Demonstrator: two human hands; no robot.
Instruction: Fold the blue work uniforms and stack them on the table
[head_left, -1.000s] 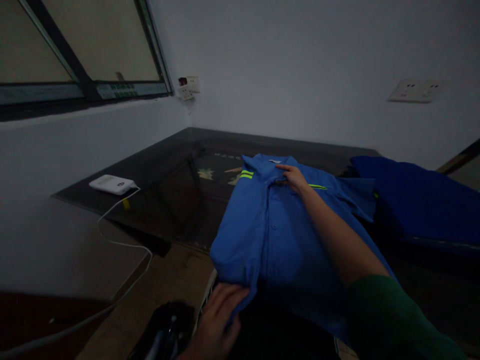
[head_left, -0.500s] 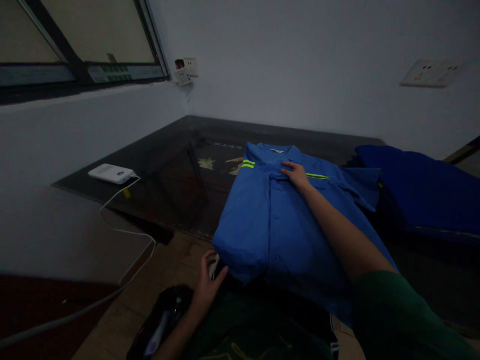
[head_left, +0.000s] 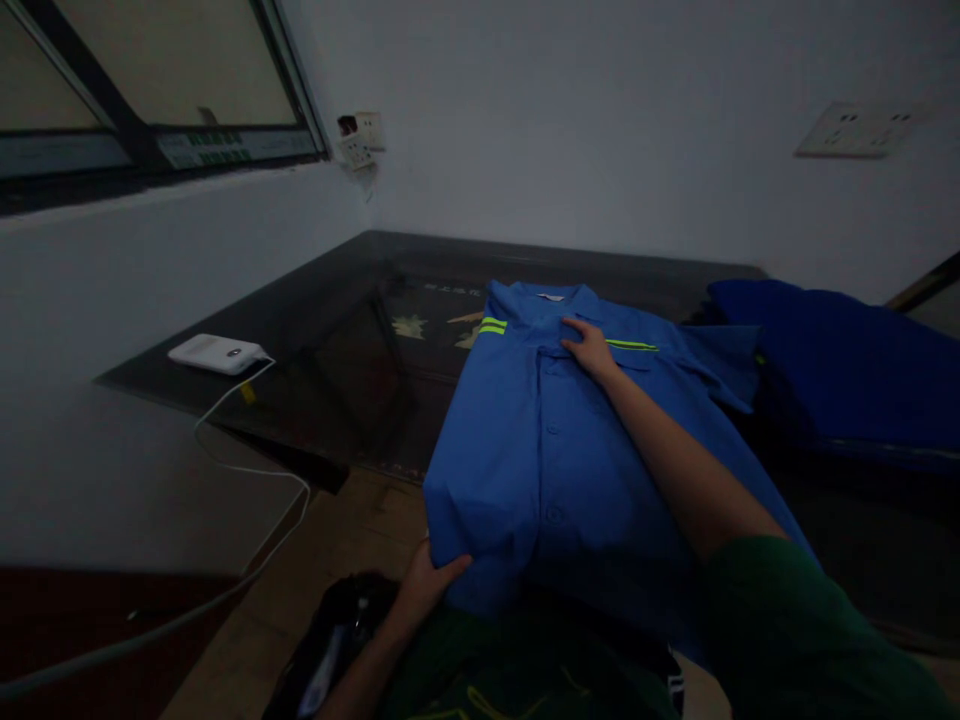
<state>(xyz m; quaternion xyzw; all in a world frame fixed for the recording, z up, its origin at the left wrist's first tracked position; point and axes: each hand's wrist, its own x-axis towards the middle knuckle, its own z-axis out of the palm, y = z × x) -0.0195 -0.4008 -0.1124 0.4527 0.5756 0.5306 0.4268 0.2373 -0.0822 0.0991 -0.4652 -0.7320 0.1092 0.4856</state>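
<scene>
A blue short-sleeved work shirt point(head_left: 487, 430) with yellow-green stripes lies front up on a dark table, its collar away from me and its lower part hanging over the near edge. My left hand point(head_left: 431, 585) grips the shirt's lower left side, thumb on top and the other fingers hidden beneath the cloth. On the chest, near the button placket, my right hand point(head_left: 590, 350) lies with fingers stretched out and the thumb apart, touching the fabric. One sleeve spreads out to the right; the left side is folded in.
The dark glossy table point(head_left: 337, 310) stands in the wall corner. A white device point(head_left: 216, 353) with a white cable point(head_left: 217, 410) sits at its left end. Folded dark-blue cloth point(head_left: 847, 370) is piled at right. A black bag-like object point(head_left: 345, 620) is below on the left.
My left hand has come up onto the shirt's lower left edge and closed on it, drawing the hem slightly down. The right hand stays on the chest.
</scene>
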